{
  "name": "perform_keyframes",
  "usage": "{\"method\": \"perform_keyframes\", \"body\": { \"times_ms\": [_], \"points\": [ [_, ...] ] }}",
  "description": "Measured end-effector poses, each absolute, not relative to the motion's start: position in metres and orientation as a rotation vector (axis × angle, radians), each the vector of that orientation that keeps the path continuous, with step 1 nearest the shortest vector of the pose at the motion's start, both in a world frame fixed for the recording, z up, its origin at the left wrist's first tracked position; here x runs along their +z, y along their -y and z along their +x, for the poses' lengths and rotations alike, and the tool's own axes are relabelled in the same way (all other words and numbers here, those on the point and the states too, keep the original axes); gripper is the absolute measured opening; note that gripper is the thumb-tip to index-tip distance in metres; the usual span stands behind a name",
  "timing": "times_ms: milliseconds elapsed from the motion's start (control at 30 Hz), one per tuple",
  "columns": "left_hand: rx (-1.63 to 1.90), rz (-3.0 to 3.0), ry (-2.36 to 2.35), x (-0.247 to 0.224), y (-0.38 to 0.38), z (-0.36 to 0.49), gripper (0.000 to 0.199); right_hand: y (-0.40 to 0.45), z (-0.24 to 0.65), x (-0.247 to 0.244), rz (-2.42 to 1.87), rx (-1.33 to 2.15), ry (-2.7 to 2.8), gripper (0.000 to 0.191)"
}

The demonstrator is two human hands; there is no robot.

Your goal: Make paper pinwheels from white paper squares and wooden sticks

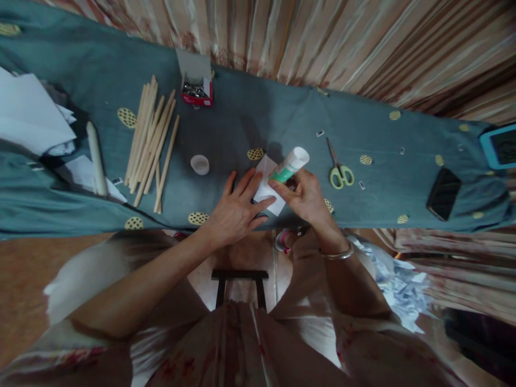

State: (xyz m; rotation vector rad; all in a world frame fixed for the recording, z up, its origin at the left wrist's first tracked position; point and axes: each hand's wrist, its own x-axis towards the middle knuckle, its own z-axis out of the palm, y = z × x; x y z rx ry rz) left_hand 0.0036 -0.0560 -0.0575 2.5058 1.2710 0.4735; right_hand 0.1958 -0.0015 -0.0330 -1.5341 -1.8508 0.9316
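1. Full width: worktop (290,113) under teal cloth (374,129) printed with yellow spotted patches (127,117). Pleated brown-and-cream curtain (306,37) hangs along the far side.
2. Far left: pile of white paper (32,110) on the worktop; brown floor (22,269) below the near edge.
3. Pale rod (97,158) lying over a white sheet (78,172).
4. Bundle of tan sticks (151,142), roughly side by side, some crossing.
5. Red box (197,100), lid (195,64) up, shiny metal bits (193,87) inside. Nearer the person, a small white cap (200,165).
6. Middle: left hand (237,209), grip wide open, fingers spread on a small paper piece (262,188) near the worktop's front edge. Dark stool (239,276) below.
7. Right hand (308,196), grip closed around a green-and-white glue stick (288,164), tilted over the paper piece; lower end partly hidden, contact can't be told. Silvery bracelet (337,255) on the wrist.
8. Green-handled scissors (341,176) near the right hand, points away from the person.
9. Lower right, below worktop height: crumpled white heap (403,285).
10. Far right: dark phone (444,194) lying flat; beyond it a blue-rimmed device (487,150), cut off by the view.
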Motion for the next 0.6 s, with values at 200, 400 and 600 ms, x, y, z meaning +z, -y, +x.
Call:
{"method": "perform_keyframes", "body": {
  "times_ms": [200,400,600],
  "points": [
    [0.5,2.515,-1.286,-0.061,0.057,0.003,0.045,0.002,0.196,-0.03,-1.474,1.122,1.686,0.032],
    [0.508,2.537,-1.281,-0.058,0.055,0.0,0.045,-0.009,0.201,-0.018,-1.347,1.224,1.319,0.04],
    [0.799,2.459,-1.444,-0.038,0.035,-0.036,0.043,-0.018,0.202,-0.014,-1.402,1.302,1.211,0.059]
  ]
}}
